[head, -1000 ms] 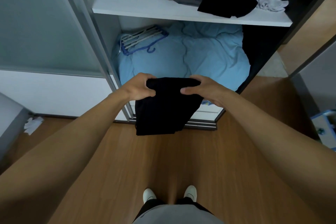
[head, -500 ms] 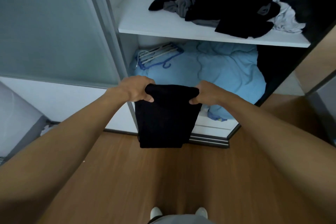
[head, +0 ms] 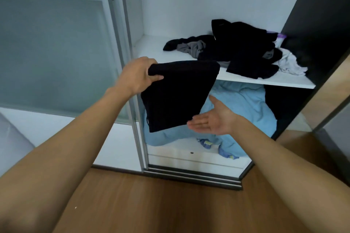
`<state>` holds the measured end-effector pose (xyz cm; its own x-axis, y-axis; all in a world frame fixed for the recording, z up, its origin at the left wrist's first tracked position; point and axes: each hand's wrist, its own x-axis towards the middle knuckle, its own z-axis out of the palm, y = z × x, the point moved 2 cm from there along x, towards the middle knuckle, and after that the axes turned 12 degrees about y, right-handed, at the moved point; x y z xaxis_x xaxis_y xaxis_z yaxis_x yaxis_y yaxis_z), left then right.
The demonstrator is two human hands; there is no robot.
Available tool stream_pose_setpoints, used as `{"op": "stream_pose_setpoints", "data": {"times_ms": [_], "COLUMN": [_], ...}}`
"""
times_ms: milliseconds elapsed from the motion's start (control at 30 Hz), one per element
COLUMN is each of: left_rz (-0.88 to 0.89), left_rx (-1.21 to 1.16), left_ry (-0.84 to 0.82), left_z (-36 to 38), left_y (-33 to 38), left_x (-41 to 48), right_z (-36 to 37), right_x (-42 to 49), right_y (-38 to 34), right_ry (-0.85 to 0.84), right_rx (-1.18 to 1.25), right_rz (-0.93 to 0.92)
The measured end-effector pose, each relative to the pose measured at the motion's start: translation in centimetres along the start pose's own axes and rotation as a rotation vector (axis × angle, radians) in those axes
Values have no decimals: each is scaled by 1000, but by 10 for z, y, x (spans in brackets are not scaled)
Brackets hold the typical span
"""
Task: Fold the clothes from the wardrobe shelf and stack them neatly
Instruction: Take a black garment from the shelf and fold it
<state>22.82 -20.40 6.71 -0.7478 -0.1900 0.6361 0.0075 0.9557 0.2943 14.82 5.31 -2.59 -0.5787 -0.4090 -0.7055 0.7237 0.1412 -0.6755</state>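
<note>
Black folded garment (head: 178, 96), frame centre: left hand (head: 136, 77) grips its top corner; right hand (head: 212, 121), palm up, released flat, just beside its lower edge.

A folded black garment (head: 178, 96) is being held up by its top left corner, hanging tilted before the white wardrobe shelf (head: 151, 51), where a rumpled heap of black, grey and white clothes (head: 242, 51) is lying.

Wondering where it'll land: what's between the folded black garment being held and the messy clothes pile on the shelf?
Only bare white shelf, seen in the head view, separates the folded black garment from the clothes pile.
</note>
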Motion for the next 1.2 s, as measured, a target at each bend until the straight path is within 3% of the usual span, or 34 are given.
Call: {"op": "stream_pose_setpoints", "data": {"times_ms": [100,200,300,433,533,600,767,867,933,1067,1133,1200], "left_rz": [47,91,123,105,-75,-227,-385,-519,-691,-1096,-1123,-998], "left_rx": [-67,-168,-256,-301,-461,-562,-650,-553,-373,-196,-127,-99], "left_ry": [58,84,108,99,-49,-62,372,567,527,146,71,81], "left_z": [-3,-5,-4,10,27,40,71,95,121,184,195,196], "left_y": [6,8,5,-4,-22,-34,-53,-70,-89,-133,-149,-159], "left_x": [8,15,24,46,60,70,122,157,176,177,176,186], "right_z": [18,31,35,34,29,34,66,84,92,86,81,75], "right_x": [4,0,-3,13,42,64,126,172,211,274,289,298], "right_y": [-20,-63,-103,-140,-173,-199,-268,-300,-303,-285,-292,-306], "right_ry": [-289,-339,-242,-131,-40,-57,-239,-243,-161,61,88,116], "right_rx": [385,569,530,301,180,157,155,114,-9,-540,-684,-725], "right_rz": [61,-103,-295,-524,-584,-600,-631,-563,-436,-379,-421,-456]}}
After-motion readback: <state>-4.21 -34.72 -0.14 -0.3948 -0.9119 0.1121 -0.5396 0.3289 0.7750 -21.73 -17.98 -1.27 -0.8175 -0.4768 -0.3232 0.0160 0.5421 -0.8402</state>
